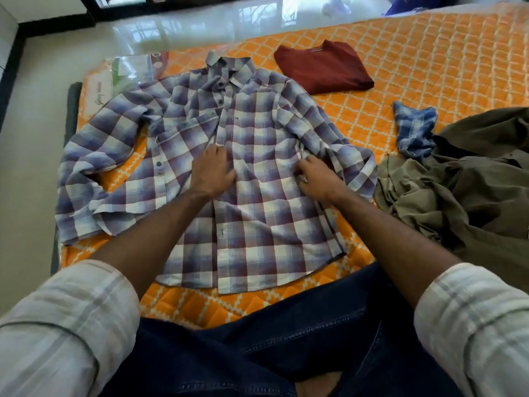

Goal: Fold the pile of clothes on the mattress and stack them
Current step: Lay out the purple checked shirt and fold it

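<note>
A purple and white checked shirt (257, 196) lies spread face up on the orange quilted mattress (429, 61), collar at the far end, both sleeves out to the sides. My left hand (211, 170) rests flat on the button placket at the middle of the shirt. My right hand (317, 179) sits on the shirt's right side near the armpit, its fingers curled and pinching the cloth. A folded dark red garment (323, 67) lies beyond the shirt. An unfolded pile at the right holds an olive garment (469, 179) and a blue checked one (415, 130).
A clear plastic package (128, 73) lies at the mattress's far left corner, partly under the shirt's sleeve. Glossy white floor (86, 47) surrounds the mattress on the left and far side. My legs in dark jeans (286, 339) rest on the near edge.
</note>
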